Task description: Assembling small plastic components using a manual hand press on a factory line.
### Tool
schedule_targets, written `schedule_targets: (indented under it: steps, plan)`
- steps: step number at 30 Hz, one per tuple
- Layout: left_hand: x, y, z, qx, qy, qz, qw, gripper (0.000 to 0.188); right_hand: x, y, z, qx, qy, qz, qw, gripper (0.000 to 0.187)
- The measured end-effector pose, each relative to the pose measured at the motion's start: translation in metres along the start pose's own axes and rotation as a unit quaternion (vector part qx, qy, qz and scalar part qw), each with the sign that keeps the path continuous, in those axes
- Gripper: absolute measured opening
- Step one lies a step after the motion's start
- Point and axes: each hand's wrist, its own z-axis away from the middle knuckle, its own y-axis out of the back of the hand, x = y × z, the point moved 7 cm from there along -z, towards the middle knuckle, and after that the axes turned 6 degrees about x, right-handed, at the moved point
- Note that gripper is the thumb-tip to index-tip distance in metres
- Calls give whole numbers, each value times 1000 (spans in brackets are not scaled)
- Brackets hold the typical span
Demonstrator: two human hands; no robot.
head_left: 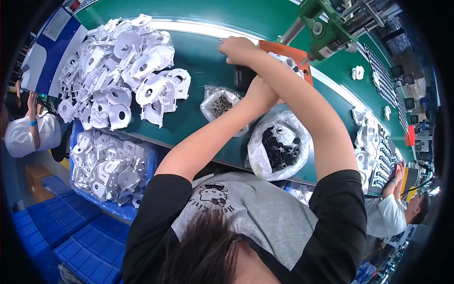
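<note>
My arms cross over the green bench. My right hand (238,50) reaches far and to the left, over the bench near the pale rail, with its fingers curled together. Anything pinched in them is too small to make out. My left hand (263,91) lies beneath my right forearm, its fingers hidden. Just beyond it is an orange fixture plate (302,57) bearing a white plastic part (283,60), partly covered by my right forearm. A black box-like thing (242,78) sits beside my left hand. Near my left forearm is a clear bag of screws (220,105).
White plastic housings (127,61) are heaped at the left, with more in a blue crate (111,165) below. A bag of black parts (281,151) sits before me. A green press machine (326,31) overhangs the fixture. A co-worker (390,208) sits at the right.
</note>
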Motion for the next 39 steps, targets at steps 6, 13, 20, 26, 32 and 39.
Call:
schedule_targets:
  steps: [6,13,20,26,32,39]
  plan:
    - [-5,-5,1,-11,18,-44,999,38,-15,-14,-3,-67,18,71,995,20]
    - [1,-8,9,-24,-15,-105,994,51,-2,46,50,65,-79,-717,689,13]
    - [-13,-9,6,5,-2,-45,999,46,4,57,173,127,-74,-891,429,6]
    - [0,-9,6,-11,-76,-130,989,68,42,33,224,200,-157,-867,429,9]
    - [1,-13,7,-28,-78,-166,983,70,86,18,247,215,-328,-667,634,17]
    - [-1,-14,9,-38,-75,-179,980,67,103,28,235,357,-301,-452,760,23]
